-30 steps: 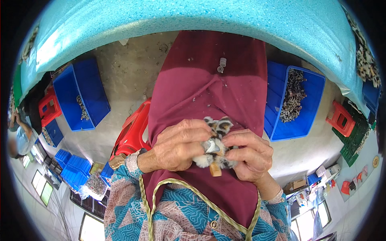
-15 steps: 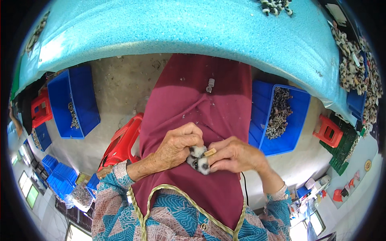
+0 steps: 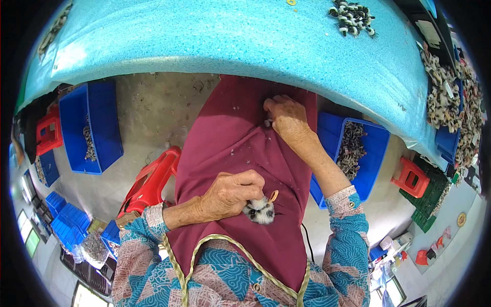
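My left hand [image 3: 232, 193] is closed on a small plush toy [image 3: 261, 211] with white, grey and black fur, held low over my lap. A tan loop or strip [image 3: 274, 196] sticks up from the toy's edge. Farther out on the maroon apron [image 3: 220, 138], close to the table edge, my right hand [image 3: 290, 118] curls its fingers down. A small white plastic piece [image 3: 268, 123] shows beside its thumb; what the fingertips grip is hidden.
A table under light-blue sheeting [image 3: 204, 41] spans the front, with black-and-white plastic parts [image 3: 352, 18] on it. Plush pieces [image 3: 444, 92] are heaped at the far right. Blue crates stand left [image 3: 105, 128] and right [image 3: 376, 163], beside a red stool [image 3: 148, 181].
My right hand has left the plush toy and moved forward to the small white pieces on the apron. My left hand keeps hold of the toy. The view has shifted slightly.
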`<action>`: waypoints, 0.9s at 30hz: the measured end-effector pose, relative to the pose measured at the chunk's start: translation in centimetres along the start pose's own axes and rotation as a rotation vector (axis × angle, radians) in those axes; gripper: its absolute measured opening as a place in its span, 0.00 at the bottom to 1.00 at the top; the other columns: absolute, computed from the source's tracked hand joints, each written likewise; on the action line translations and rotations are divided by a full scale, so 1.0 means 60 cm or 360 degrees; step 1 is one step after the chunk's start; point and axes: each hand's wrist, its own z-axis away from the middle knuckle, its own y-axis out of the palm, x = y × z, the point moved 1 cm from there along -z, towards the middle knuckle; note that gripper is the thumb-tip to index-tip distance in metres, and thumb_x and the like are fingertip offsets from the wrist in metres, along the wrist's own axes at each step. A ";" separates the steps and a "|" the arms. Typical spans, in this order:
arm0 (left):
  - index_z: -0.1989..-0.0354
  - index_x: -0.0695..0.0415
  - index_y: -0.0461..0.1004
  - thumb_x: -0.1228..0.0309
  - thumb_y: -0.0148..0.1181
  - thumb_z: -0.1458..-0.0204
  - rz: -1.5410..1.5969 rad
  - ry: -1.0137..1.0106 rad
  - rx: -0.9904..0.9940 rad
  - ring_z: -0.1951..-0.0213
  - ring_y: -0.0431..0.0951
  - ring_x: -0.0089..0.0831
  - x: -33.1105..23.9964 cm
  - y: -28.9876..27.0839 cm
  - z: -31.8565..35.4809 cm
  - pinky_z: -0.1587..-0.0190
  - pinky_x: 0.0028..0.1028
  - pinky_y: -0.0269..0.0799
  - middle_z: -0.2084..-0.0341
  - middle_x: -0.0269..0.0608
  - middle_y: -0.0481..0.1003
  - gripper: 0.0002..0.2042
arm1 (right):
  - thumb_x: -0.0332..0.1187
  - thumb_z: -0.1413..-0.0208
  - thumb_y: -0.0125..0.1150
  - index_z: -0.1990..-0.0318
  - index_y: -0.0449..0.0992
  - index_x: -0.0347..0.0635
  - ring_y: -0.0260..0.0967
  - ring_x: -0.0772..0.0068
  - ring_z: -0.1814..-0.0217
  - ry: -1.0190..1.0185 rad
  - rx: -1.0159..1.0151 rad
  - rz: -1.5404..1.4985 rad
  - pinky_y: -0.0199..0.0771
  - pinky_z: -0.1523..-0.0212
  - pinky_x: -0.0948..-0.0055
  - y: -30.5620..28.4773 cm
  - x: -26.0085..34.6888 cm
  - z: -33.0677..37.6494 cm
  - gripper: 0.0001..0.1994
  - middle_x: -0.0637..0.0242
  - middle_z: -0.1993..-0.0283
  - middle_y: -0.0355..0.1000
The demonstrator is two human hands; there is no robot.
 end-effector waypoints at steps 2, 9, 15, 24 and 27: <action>0.77 0.58 0.71 0.85 0.49 0.66 -0.0009 0.0013 -0.0017 0.75 0.73 0.30 0.002 0.000 0.002 0.77 0.27 0.69 0.72 0.35 0.69 0.09 | 0.25 0.59 0.56 0.67 0.72 0.43 0.67 0.59 0.59 -0.0090 -0.0022 0.0077 0.70 0.62 0.60 -0.002 0.000 0.008 0.08 0.63 0.67 0.67; 0.77 0.58 0.72 0.84 0.52 0.66 -0.0084 0.0196 -0.0161 0.76 0.74 0.28 0.000 -0.011 0.012 0.78 0.24 0.69 0.73 0.36 0.70 0.08 | 0.26 0.59 0.57 0.68 0.71 0.42 0.67 0.58 0.59 -0.0092 0.0025 0.0217 0.71 0.64 0.62 -0.022 -0.005 0.031 0.08 0.62 0.65 0.65; 0.78 0.58 0.73 0.84 0.55 0.67 -0.0073 0.0234 -0.0208 0.77 0.74 0.28 -0.001 -0.010 0.015 0.79 0.24 0.70 0.74 0.37 0.71 0.07 | 0.26 0.58 0.62 0.67 0.72 0.40 0.68 0.56 0.60 -0.0094 0.0085 0.0013 0.71 0.63 0.64 -0.046 -0.012 0.048 0.08 0.59 0.66 0.68; 0.77 0.58 0.74 0.83 0.57 0.67 -0.0118 0.0332 -0.0318 0.78 0.75 0.29 -0.001 -0.015 0.018 0.78 0.25 0.73 0.75 0.37 0.72 0.07 | 0.18 0.54 0.59 0.66 0.74 0.32 0.71 0.79 0.66 0.0718 0.0323 -0.2661 0.74 0.64 0.80 -0.072 0.097 0.138 0.06 0.65 0.67 0.71; 0.77 0.58 0.74 0.83 0.57 0.66 -0.0142 0.0329 -0.0315 0.78 0.75 0.28 -0.001 -0.012 0.021 0.78 0.25 0.73 0.75 0.37 0.72 0.07 | 0.17 0.53 0.58 0.65 0.74 0.31 0.71 0.78 0.65 0.0829 0.0397 -0.2762 0.73 0.61 0.81 -0.068 0.123 0.164 0.07 0.65 0.66 0.71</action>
